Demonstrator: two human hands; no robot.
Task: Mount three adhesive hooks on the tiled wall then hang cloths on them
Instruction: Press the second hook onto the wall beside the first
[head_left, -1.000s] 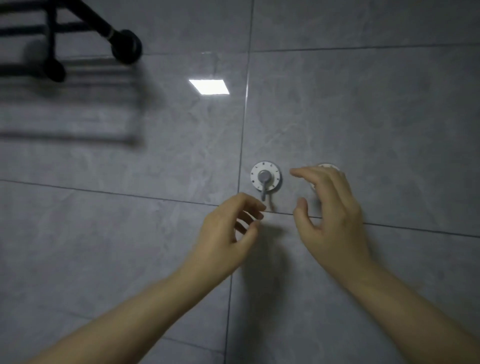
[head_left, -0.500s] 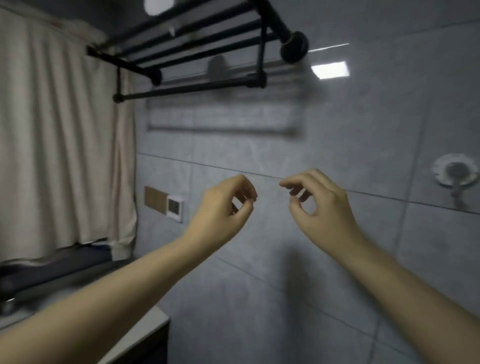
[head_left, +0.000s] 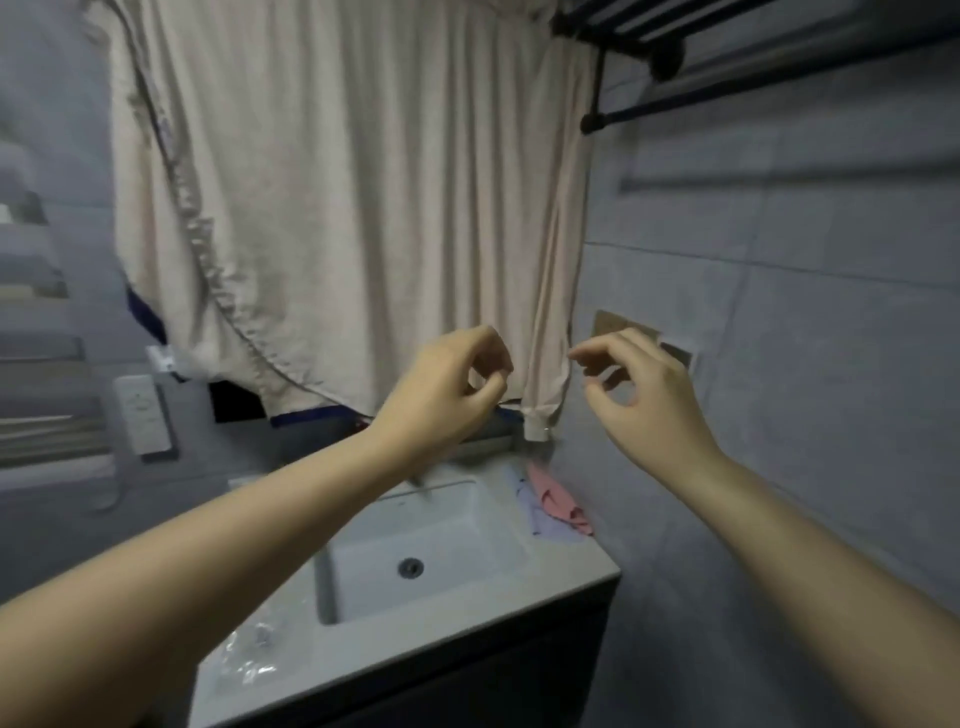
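My left hand (head_left: 447, 387) hangs over the sink (head_left: 415, 540), fingers curled, holding nothing. My right hand (head_left: 641, 395) is loose and empty too. The pink cloth (head_left: 558, 499) lies just under it. I think I grab that next.

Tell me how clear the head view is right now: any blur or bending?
Head view: dim, soft with motion blur; the left hand and right hand read clearest, the pink cloth by the sink is smeared; wide-angle bending tilts the towel rack.
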